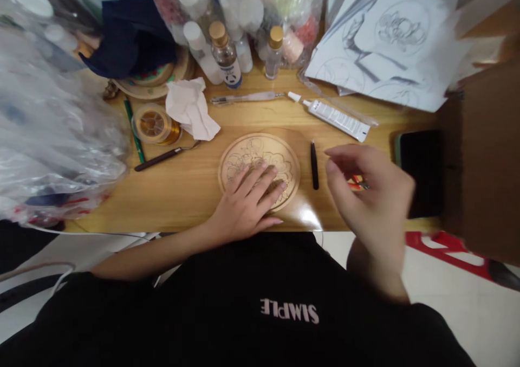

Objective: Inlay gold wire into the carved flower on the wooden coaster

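Observation:
My left hand [254,199] lies flat, fingers spread, over the lower part of a round wooden plaque [227,155]. The plaque bears a flower design in dark lines and gold-coloured wire, partly hidden by the fingers. To the right, my right hand [369,193] is raised over the table edge, thumb and forefinger tips brought together in a pinch. Whatever they may hold is too small to make out. Through the gap in that hand a red-orange tool [357,184] shows on the table, mostly hidden. Black tweezers [314,166] lie between the plaque and my right hand.
Behind the plaque lie a white pen-like tool [247,98] and a glue tube [337,118]. A wire spool [156,124], crumpled tissue [190,107], dark-handled tool [162,157] and green pencil [134,131] sit left. Bottles [226,58], papers [377,47], phone [420,172] and cardboard box [487,161] border the area.

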The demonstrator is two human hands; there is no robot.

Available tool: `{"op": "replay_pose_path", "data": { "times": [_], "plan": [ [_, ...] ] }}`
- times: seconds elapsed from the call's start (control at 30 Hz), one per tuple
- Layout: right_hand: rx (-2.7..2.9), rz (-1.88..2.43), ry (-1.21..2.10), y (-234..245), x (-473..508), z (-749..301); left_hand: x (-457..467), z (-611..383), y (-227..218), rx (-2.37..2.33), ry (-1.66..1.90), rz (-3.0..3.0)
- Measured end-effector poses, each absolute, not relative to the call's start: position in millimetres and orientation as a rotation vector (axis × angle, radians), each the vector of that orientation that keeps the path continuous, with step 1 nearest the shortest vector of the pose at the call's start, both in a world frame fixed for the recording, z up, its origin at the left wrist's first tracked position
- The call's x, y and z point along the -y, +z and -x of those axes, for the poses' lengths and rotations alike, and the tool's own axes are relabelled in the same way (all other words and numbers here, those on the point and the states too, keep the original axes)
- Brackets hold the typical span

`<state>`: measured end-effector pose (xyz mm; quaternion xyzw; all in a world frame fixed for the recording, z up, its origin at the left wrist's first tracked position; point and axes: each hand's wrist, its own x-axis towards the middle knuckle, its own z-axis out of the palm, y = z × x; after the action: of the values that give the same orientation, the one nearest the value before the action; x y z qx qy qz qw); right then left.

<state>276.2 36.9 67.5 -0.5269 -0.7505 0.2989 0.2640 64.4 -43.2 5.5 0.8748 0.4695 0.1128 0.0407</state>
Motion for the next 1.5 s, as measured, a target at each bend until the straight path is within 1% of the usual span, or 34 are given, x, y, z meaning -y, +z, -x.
{"op": "replay_pose_path", "data": {
  "times": [0.07, 0.1, 0.2, 0.3, 0.37, 0.53, 0.63, 0.73, 0.87, 1.17, 1.5],
  "plan": [
    [2.106, 1.670, 0.544, 40, -48, -266, 44, -68, 4, -1.482, 0.360, -2.689],
    [2.164, 1.745, 0.484, 30, -51, -262, 45, -69, 3, -1.499, 0.363, -2.692],
    [2.238, 1.899, 0.427, 18, -56, -254, 45, -69, 2, -1.510, 0.354, -2.677],
    [2.220, 1.933, 0.434, 22, -54, -257, 43, -62, 3, -1.472, 0.346, -2.657],
    [2.191, 1.837, 0.508, 27, -51, -263, 41, -54, 5, -1.416, 0.333, -2.666],
    [2.127, 1.344, 0.897, 35, -44, -287, 34, -34, 7, -1.253, 0.279, -2.726],
    [2.221, 1.136, 0.989, 36, -40, -292, 33, -29, 4, -1.214, 0.260, -2.746],
    [2.354, 1.048, 0.951, 34, -36, -290, 33, -28, 2, -1.192, 0.225, -2.778],
    [2.457, 0.963, 0.791, 26, -34, -282, 34, -28, 0, -1.181, 0.229, -2.811],
    [2.523, 0.861, 0.507, 14, -40, -269, 32, -28, -2, -1.183, 0.259, -2.803],
    [2.549, 0.835, 0.455, 16, -43, -267, 30, -30, 3, -1.206, 0.218, -2.820]
  ]
}}
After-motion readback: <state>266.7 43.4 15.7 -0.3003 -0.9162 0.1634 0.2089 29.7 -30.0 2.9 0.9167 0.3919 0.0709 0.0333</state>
